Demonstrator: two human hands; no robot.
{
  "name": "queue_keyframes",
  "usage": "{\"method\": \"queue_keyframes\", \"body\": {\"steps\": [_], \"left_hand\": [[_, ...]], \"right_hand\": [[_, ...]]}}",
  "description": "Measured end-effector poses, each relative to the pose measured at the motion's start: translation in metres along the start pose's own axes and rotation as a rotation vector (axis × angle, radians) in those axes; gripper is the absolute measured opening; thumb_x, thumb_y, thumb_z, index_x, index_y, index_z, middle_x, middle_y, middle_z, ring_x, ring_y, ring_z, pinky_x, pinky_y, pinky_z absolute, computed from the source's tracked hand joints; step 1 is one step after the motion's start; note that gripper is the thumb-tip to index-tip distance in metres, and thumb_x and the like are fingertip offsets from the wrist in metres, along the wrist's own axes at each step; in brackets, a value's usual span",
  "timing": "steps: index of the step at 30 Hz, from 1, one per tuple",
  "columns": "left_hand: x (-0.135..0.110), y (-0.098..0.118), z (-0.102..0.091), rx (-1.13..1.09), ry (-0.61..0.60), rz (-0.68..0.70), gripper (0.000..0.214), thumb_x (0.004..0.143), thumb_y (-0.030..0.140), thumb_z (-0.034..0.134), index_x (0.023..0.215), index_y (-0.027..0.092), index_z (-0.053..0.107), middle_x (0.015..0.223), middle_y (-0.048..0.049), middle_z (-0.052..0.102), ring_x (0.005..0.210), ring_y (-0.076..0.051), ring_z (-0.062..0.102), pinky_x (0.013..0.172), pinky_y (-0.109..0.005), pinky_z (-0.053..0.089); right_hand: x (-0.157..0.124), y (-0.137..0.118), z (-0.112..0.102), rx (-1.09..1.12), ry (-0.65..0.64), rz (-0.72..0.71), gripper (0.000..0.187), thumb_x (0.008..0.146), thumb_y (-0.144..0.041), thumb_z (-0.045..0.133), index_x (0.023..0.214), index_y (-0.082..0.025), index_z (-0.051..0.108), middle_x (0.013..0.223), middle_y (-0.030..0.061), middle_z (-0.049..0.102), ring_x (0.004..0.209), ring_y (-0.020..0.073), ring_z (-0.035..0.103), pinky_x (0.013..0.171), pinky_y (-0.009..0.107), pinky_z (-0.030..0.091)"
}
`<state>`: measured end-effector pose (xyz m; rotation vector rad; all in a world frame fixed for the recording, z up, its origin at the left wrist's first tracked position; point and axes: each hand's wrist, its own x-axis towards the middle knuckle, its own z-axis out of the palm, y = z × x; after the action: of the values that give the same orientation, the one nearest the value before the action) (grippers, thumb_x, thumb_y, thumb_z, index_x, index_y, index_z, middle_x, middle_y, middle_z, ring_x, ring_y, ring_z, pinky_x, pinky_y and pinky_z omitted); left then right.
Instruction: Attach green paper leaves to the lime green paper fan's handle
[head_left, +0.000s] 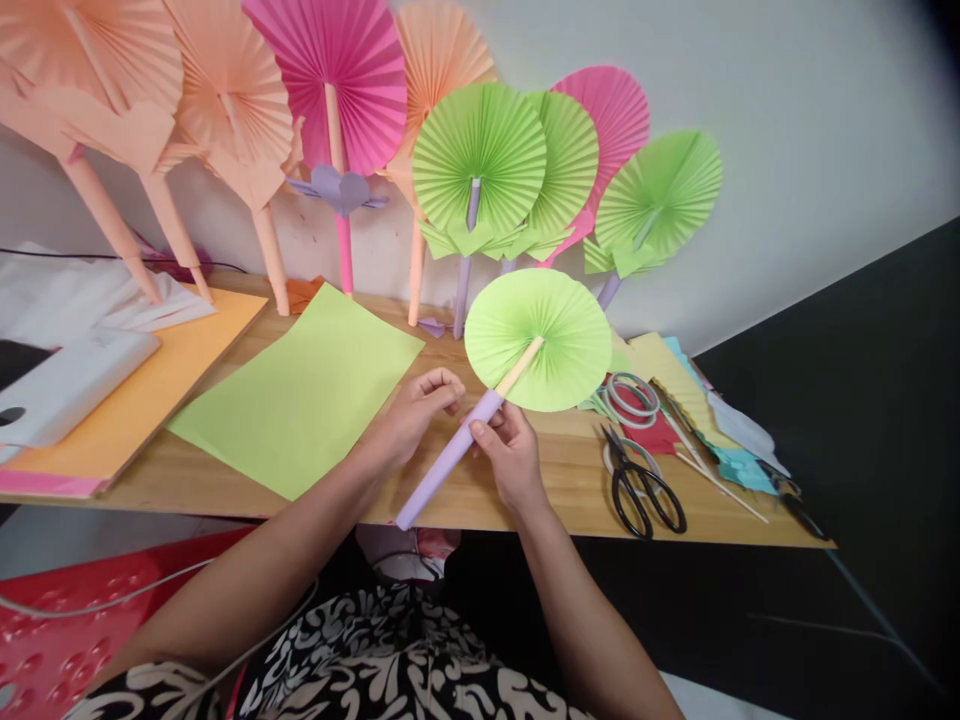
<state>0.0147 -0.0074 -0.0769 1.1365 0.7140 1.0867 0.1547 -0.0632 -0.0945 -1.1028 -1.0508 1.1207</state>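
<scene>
A light green pleated paper fan [562, 345] with a pale upper stem and a purple paper handle [442, 470] slants above the front of the table. My right hand [510, 455] is closed around the upper part of that handle, thumb on top. Just left of it, my left hand [420, 410] is curled, fingertips close to the handle; anything small in its fingers is hidden. A flat yellow-green sheet of paper [307, 390] lies beside my left forearm.
Finished green fans [480, 150], pink fans [330, 90] and peach fans [232, 100] lean on the wall. Black scissors [641, 485], tape rolls [630, 400] and paper scraps lie right. A white device [82, 385] rests on orange sheets [187, 370] left. A red stool [67, 620] stands below.
</scene>
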Motion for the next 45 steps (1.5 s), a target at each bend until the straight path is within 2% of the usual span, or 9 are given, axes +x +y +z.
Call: {"method": "queue_keyframes", "body": {"steps": [9,16,20,23,26,30,38,41,45], "left_hand": [[0.004,0.001,-0.001,-0.140,0.054,0.016,0.020,0.089,0.038,0.065,0.087,0.018,0.063,0.074,0.0014,0.056,0.068,-0.012,0.050,0.067,-0.026,0.039],[0.003,0.003,0.000,-0.206,0.010,-0.004,0.029,0.086,0.043,0.070,0.077,0.018,0.057,0.073,0.0011,0.057,0.067,-0.011,0.052,0.065,-0.025,0.041],[0.005,0.001,-0.001,-0.256,0.047,-0.012,0.030,0.084,0.045,0.073,0.088,0.018,0.062,0.077,-0.0009,0.062,0.070,-0.013,0.056,0.067,-0.026,0.044],[0.006,-0.001,-0.001,-0.264,0.071,0.002,0.038,0.083,0.048,0.073,0.105,0.017,0.066,0.101,-0.0085,0.071,0.085,-0.019,0.063,0.068,-0.028,0.047],[0.007,-0.001,-0.001,-0.292,0.099,0.014,0.043,0.082,0.048,0.074,0.112,0.017,0.067,0.115,-0.0120,0.072,0.101,-0.024,0.066,0.078,-0.031,0.051],[0.008,0.004,-0.003,-0.384,0.153,0.039,0.042,0.081,0.044,0.075,0.113,0.016,0.069,0.115,-0.0120,0.074,0.112,-0.027,0.067,0.092,-0.035,0.052],[0.011,0.005,-0.011,-0.467,0.294,0.005,0.044,0.065,0.040,0.090,0.095,0.013,0.074,0.096,-0.0103,0.079,0.100,-0.026,0.073,0.091,-0.035,0.054],[0.013,0.008,-0.011,-0.499,0.266,0.012,0.040,0.071,0.044,0.085,0.096,0.014,0.074,0.101,-0.0105,0.078,0.107,-0.027,0.071,0.092,-0.036,0.055],[0.018,0.008,-0.015,-0.553,0.211,-0.022,0.045,0.089,0.060,0.060,0.104,0.018,0.071,0.105,-0.0093,0.076,0.112,-0.029,0.068,0.090,-0.038,0.057]], "right_hand": [[-0.002,0.001,-0.008,0.018,-0.065,-0.010,0.036,0.079,-0.052,0.074,0.098,-0.023,0.063,0.081,0.0017,0.067,0.076,0.0171,0.059,0.067,0.028,0.049],[-0.012,-0.009,-0.017,0.016,-0.130,0.042,0.025,0.091,-0.048,0.067,0.096,-0.023,0.067,0.085,0.0011,0.064,0.072,0.0140,0.056,0.065,0.026,0.049],[-0.014,-0.019,-0.023,-0.031,-0.118,0.124,0.039,0.090,-0.050,0.066,0.122,-0.027,0.065,0.088,0.0008,0.063,0.071,0.0144,0.059,0.059,0.028,0.056],[-0.015,-0.026,-0.032,-0.190,-0.060,0.089,0.057,0.090,-0.051,0.064,0.141,-0.026,0.058,0.093,0.0031,0.066,0.072,0.0149,0.060,0.054,0.026,0.056],[-0.016,-0.030,-0.044,-0.403,-0.006,0.008,0.053,0.092,-0.049,0.062,0.138,-0.023,0.063,0.095,0.0052,0.071,0.072,0.0155,0.061,0.053,0.025,0.054],[-0.020,-0.028,-0.054,-0.530,0.009,-0.030,0.050,0.093,-0.050,0.061,0.134,-0.021,0.068,0.093,0.0061,0.073,0.070,0.0167,0.062,0.055,0.027,0.054],[-0.029,-0.021,-0.056,-0.524,-0.011,-0.008,0.049,0.092,-0.053,0.062,0.129,-0.022,0.070,0.094,0.0073,0.076,0.072,0.0186,0.065,0.053,0.027,0.054],[-0.028,-0.026,-0.055,-0.538,0.006,-0.022,0.046,0.091,-0.052,0.062,0.124,-0.022,0.072,0.094,0.0080,0.076,0.072,0.0196,0.066,0.053,0.028,0.055],[-0.025,-0.039,-0.058,-0.552,0.012,-0.035,0.040,0.091,-0.053,0.063,0.114,-0.022,0.073,0.097,0.0085,0.077,0.073,0.0201,0.068,0.055,0.029,0.055]]}}
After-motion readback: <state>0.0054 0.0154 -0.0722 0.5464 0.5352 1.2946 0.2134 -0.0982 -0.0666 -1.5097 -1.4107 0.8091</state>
